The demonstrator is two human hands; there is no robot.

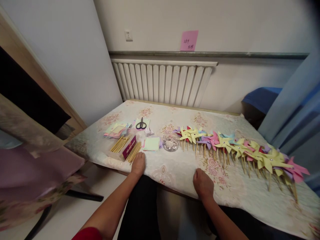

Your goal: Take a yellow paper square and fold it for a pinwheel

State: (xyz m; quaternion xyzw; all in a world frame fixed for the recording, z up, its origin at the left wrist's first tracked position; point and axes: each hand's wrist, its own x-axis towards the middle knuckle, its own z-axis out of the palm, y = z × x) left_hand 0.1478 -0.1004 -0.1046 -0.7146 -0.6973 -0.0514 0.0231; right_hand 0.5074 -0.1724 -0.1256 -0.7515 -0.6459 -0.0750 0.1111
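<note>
My left hand (138, 164) rests as a loose fist at the front edge of the table, just beside a bundle of wooden sticks (134, 152). Those sticks lie against a clear plastic box with a purple label (129, 148), which holds more sticks. On the tablecloth to the right, my right hand (203, 184) is closed in a fist, with nothing seen in it. Between and beyond the hands are a stack of square paper sheets (151, 144) and a round clear dish of small shiny pieces (170, 143). Finished paper pinwheels (225, 143) on sticks lie in a long row to the right.
Black-handled scissors (141, 124) lie on paper toward the back, near small white items (149, 132) and a spread of coloured sheets (116, 130). Behind the table stands a white radiator (165, 83). A cloth-covered chair (37, 180) is at left, a blue curtain (290, 103) at right.
</note>
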